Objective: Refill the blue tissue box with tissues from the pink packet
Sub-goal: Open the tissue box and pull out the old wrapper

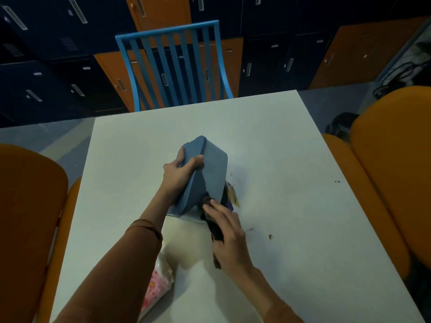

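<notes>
The blue tissue box (205, 173) stands tilted on its near end in the middle of the white table (268, 148), its underside turned up. My left hand (180, 169) grips its upper left edge. My right hand (227, 231) is at the box's lower end, fingers closed around dark, crumpled stuff (215, 229) that sticks out from under the box. A scrap of purple and yellow (232, 197) shows behind the box. The pink packet (157, 285), dotted and partly clear, lies near the table's front edge, half hidden under my left forearm.
A blue slatted chair (175, 64) stands at the table's far side. Orange chairs flank the table on the left (28, 217) and on the right (391, 159). Small brown crumbs (270, 236) lie on the table right of my hand. Dark and orange lockers fill the background.
</notes>
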`<state>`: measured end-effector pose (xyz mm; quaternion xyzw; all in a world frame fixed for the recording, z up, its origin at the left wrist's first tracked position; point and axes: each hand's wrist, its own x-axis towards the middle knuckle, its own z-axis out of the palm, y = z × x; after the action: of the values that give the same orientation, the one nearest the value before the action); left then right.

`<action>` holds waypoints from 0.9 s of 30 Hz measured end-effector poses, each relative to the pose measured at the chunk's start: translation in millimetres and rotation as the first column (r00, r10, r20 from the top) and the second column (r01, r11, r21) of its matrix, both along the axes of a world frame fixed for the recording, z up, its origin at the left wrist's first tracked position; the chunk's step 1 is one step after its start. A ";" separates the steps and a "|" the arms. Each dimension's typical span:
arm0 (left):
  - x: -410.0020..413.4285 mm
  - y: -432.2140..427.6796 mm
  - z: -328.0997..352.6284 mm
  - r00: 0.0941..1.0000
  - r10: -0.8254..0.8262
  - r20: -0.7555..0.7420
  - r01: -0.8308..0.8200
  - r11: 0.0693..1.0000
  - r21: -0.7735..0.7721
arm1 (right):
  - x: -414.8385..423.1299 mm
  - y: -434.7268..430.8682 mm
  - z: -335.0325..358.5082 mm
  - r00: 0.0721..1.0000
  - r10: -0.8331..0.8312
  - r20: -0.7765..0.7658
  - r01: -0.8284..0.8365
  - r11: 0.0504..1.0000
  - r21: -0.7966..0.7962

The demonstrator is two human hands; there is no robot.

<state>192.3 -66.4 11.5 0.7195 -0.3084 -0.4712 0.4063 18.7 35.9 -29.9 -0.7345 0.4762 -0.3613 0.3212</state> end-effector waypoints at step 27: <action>5.7 6.7 43.3 0.899 -0.312 0.307 0.345 0.937 -0.057 | -2.6 -111.0 55.8 0.705 -0.498 0.504 0.006 0.716 0.698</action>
<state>198.0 -59.7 54.8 0.6953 -0.5079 -0.4033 0.3097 16.1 -75.2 25.9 -0.3187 0.5272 -0.4517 0.6453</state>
